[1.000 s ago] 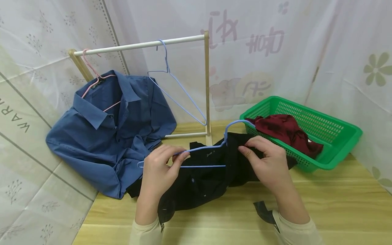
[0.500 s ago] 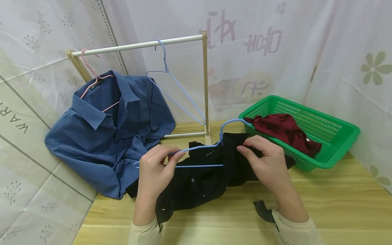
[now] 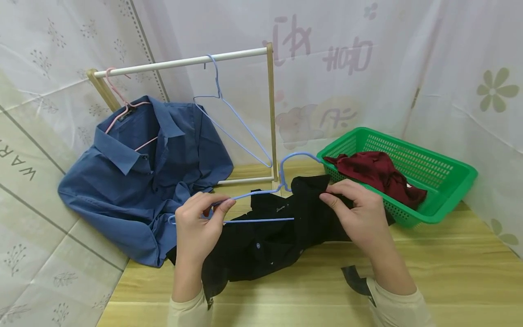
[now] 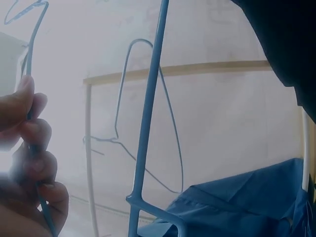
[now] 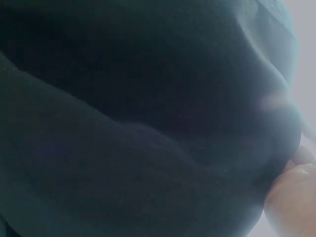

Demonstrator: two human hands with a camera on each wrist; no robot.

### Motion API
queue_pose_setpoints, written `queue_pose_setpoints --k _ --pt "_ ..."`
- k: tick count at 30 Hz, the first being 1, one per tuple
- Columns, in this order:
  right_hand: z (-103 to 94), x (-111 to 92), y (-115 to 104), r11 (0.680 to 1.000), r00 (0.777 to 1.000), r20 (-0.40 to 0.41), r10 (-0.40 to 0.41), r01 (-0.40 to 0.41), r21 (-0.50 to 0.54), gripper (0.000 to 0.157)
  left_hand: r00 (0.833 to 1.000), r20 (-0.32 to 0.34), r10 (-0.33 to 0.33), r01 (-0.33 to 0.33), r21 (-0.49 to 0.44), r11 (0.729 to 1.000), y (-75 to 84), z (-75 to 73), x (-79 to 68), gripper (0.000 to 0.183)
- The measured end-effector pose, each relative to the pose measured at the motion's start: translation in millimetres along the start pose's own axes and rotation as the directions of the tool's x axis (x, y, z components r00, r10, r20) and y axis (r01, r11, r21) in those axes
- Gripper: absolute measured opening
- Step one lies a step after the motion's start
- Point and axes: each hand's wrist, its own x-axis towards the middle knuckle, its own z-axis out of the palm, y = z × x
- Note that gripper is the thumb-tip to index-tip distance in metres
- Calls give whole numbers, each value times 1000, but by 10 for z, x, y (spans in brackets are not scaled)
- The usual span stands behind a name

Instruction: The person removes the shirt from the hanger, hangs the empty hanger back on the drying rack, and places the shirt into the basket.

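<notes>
In the head view my left hand [image 3: 202, 222] pinches the left shoulder of a light-blue wire hanger [image 3: 261, 192], its hook pointing up and to the right. The left wrist view shows several fingers curled round the hanger's wire [image 4: 147, 113]. My right hand [image 3: 359, 211] pinches a black shirt [image 3: 261, 247] by the collar. The hanger's right end is inside the shirt, hidden by the cloth. Its lower bar crosses in front of the open neck. Black cloth fills most of the right wrist view, with part of a finger [image 5: 291, 200] at the right edge.
Behind the left hand, a blue shirt [image 3: 122, 159] hangs on a pink hanger [image 3: 118, 93] from a rack [image 3: 180, 61]. Another light-blue hanger [image 3: 241, 120] hangs bare on the rail. A green basket [image 3: 445, 181] holding dark red cloth [image 3: 380, 175] stands at the right on the wooden table [image 3: 310, 299].
The left hand and hanger have shifted left, so the hook sits farther left, clear of the collar. The right hand keeps its pinch on the black shirt and has hardly moved.
</notes>
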Motion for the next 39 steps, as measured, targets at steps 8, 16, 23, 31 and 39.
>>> queue_pose_setpoints --k 8,16,23,31,39 --pt "-50 19 32 1000 1000 -8 12 -11 8 23 997 -63 -37 36 -15 999 -90 -159 9 11" --pt "-98 37 72 1000 1000 -9 5 -5 3 24 987 -157 -36 32 -31 999 -173 -344 16 16" --pt "-147 21 141 997 998 -44 50 -47 58 22 965 -239 -105 105 -12 994 -271 -535 -13 15" --pt "-149 20 157 995 998 -51 38 -33 89 21 950 -300 -87 94 7 996 -295 -695 -7 12" --pt "-183 41 131 996 997 -71 29 -23 86 22 923 -379 -72 76 -4 997 -308 -833 -1 8"
